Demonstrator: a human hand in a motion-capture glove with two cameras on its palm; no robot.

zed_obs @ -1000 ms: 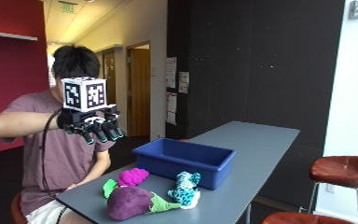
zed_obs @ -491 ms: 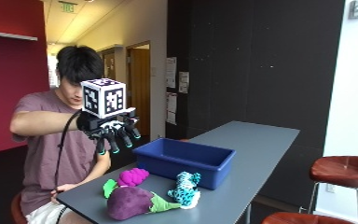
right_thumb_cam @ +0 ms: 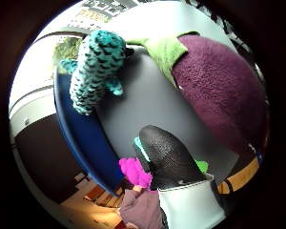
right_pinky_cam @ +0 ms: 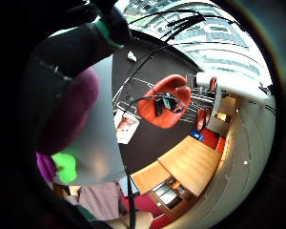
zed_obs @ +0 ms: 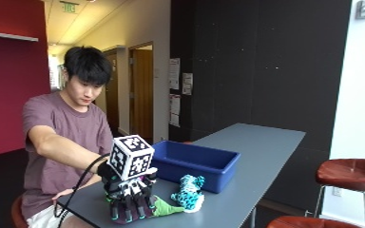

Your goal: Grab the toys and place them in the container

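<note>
From the outside view, I sit at the grey table (zed_obs: 258, 156) and my gloved right hand (zed_obs: 130, 202) is low over its near end, fingers pointing down and spread a little. It is on top of the purple toy, which is hidden behind the hand here; only the toy's green leaf part (zed_obs: 163, 207) comes out beside my fingers. I cannot tell if my fingers already close on the toy; they look almost straight. The teal spotted toy (zed_obs: 188, 193) stands just beside, between my hand and the blue container (zed_obs: 198, 164). The container sits further along the table, and from this side I cannot see inside it. My bare hand (zed_obs: 61, 194) rests at the table edge.

In the little finger side palm view, the purple toy (right_pinky_cam: 66, 112) is very close to my palm, lying on the table, with a bright green piece (right_pinky_cam: 66, 164) and a pink toy (right_pinky_cam: 45, 164) next to it.

In the thumb side palm view, the purple toy (right_thumb_cam: 219, 90) fills one side, its green top toward the teal toy (right_thumb_cam: 95, 69), which leans at the container wall (right_thumb_cam: 81, 138). One black fingertip (right_thumb_cam: 164, 152) is over the table, touching nothing I can see. The pink toy (right_thumb_cam: 133, 171) shows beside it.
</note>
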